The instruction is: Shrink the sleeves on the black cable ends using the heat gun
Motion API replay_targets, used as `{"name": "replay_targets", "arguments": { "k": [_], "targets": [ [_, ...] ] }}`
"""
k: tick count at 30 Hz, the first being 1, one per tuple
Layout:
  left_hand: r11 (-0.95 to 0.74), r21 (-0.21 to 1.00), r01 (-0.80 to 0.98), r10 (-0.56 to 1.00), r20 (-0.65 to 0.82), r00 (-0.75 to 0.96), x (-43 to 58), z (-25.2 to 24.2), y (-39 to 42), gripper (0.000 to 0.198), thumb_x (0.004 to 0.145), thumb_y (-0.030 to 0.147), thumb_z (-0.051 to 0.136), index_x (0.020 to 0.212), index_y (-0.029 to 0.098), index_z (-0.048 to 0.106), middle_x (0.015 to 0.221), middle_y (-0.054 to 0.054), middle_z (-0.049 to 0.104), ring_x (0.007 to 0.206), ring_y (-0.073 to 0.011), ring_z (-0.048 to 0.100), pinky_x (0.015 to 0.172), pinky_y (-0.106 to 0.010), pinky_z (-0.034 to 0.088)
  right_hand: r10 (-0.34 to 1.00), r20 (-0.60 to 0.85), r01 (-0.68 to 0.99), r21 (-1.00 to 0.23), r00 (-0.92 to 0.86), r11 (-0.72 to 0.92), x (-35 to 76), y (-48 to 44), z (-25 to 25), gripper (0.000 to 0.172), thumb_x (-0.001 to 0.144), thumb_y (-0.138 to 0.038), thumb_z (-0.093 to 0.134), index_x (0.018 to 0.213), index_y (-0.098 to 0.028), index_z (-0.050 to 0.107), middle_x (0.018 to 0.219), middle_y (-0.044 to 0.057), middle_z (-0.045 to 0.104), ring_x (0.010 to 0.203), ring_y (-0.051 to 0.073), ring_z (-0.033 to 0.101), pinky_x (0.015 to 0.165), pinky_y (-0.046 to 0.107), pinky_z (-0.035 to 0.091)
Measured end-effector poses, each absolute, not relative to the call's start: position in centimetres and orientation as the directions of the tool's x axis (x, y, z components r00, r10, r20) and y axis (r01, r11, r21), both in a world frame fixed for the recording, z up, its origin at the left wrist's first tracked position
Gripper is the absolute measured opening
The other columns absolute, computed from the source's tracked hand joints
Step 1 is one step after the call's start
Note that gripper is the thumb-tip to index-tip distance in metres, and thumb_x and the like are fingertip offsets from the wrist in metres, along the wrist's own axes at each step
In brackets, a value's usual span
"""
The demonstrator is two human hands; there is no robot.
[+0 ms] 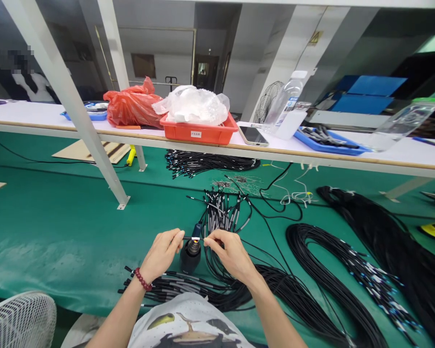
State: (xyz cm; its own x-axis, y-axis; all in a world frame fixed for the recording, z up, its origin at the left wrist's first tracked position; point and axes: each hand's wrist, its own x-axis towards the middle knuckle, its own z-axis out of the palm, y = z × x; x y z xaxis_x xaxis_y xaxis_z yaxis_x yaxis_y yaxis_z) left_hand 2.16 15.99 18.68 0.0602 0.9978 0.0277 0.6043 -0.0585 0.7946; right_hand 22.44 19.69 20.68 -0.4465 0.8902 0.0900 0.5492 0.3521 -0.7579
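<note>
My left hand and my right hand each pinch a thin black cable, one on either side of a short white sleeve on it. This stretch of cable lies level just above the metal nozzle of an upright black heat gun, where an orange glow shows. Behind the gun and to its right lies a bundle of cables with grey sleeved ends. Another cable bundle lies below my wrists, close to my body. My fingertips are closed on both sides.
More black cable bundles cover the right side of the green mat. Above the mat runs a shelf with a red bin, bottles, a phone and a blue tray. A white fan stands at lower left.
</note>
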Motion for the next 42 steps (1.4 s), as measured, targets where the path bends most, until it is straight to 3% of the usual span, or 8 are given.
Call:
{"name": "replay_targets", "arguments": {
  "k": [4, 10, 16, 21, 28, 42],
  "targets": [
    [-0.055, 0.808, 0.587, 0.998, 0.033, 0.048, 2.2, 18.4, 16.0, 0.049, 0.097, 0.046, 0.028, 0.059, 0.019, 0.044, 0.057, 0.003, 0.05, 0.057, -0.013, 0.046, 0.061, -0.025, 0.033, 0.882, 0.086, 0.537, -0.765, -0.463, 0.356, 22.4, 19.6, 20.6, 0.031, 0.092, -0.029, 0.048, 0.068, -0.018, 0.063, 0.063, -0.002, 0.06, 0.06, 0.012, 0.05, 0.058, 0.024, 0.033],
    [-0.107, 0.877, 0.468, 0.994, 0.102, 0.037, 2.4, 19.4, 15.3, 0.028, 0.093, 0.039, 0.043, 0.083, 0.019, 0.06, 0.079, -0.001, 0.064, 0.073, -0.0149, 0.056, 0.067, -0.024, 0.04, 0.896, 0.115, 0.455, -0.829, -0.429, 0.325, 22.5, 19.5, 20.4, 0.02, 0.089, -0.026, 0.054, 0.071, -0.018, 0.06, 0.069, 0.0, 0.061, 0.065, 0.013, 0.052, 0.06, 0.023, 0.037],
    [-0.035, 0.948, 0.315, 0.999, 0.044, -0.022, 2.5, 20.0, 15.1, 0.027, 0.087, 0.04, 0.055, 0.08, 0.017, 0.066, 0.068, -0.001, 0.065, 0.065, -0.0144, 0.059, 0.063, -0.024, 0.044, 0.873, 0.152, 0.444, -0.813, -0.463, 0.377, 22.7, 18.9, 21.4, 0.018, 0.088, -0.023, 0.056, 0.071, -0.018, 0.059, 0.07, -0.001, 0.061, 0.065, 0.012, 0.053, 0.061, 0.023, 0.038],
    [-0.005, 0.983, 0.184, 0.998, 0.015, -0.058, 2.4, 19.6, 15.6, 0.022, 0.079, 0.034, 0.064, 0.09, 0.015, 0.067, 0.075, -0.004, 0.069, 0.072, -0.0165, 0.064, 0.068, -0.026, 0.048, 0.873, 0.155, 0.444, -0.812, -0.463, 0.379, 22.6, 19.0, 21.3, 0.017, 0.088, -0.023, 0.056, 0.073, -0.018, 0.061, 0.07, -0.001, 0.061, 0.065, 0.012, 0.053, 0.06, 0.023, 0.039],
    [-0.068, 0.934, 0.352, 0.997, 0.08, -0.019, 2.1, 19.7, 16.2, 0.016, 0.078, 0.03, 0.065, 0.081, 0.017, 0.074, 0.08, -0.004, 0.074, 0.074, -0.0173, 0.064, 0.072, -0.028, 0.048, 0.882, 0.163, 0.494, -0.777, -0.442, 0.391, 22.6, 19.5, 20.6, 0.016, 0.087, -0.021, 0.057, 0.072, -0.018, 0.062, 0.071, 0.0, 0.062, 0.065, 0.013, 0.054, 0.059, 0.024, 0.038],
    [-0.152, 0.847, 0.509, 0.983, 0.182, -0.01, 1.9, 19.2, 16.7, 0.011, 0.077, 0.017, 0.065, 0.079, 0.021, 0.075, 0.079, -0.002, 0.073, 0.076, -0.0161, 0.064, 0.072, -0.027, 0.048, 0.891, 0.186, 0.55, -0.729, -0.414, 0.408, 22.3, 19.6, 20.3, 0.013, 0.084, -0.018, 0.06, 0.071, -0.019, 0.061, 0.072, 0.001, 0.062, 0.069, 0.014, 0.055, 0.061, 0.024, 0.039]
  ]
}}
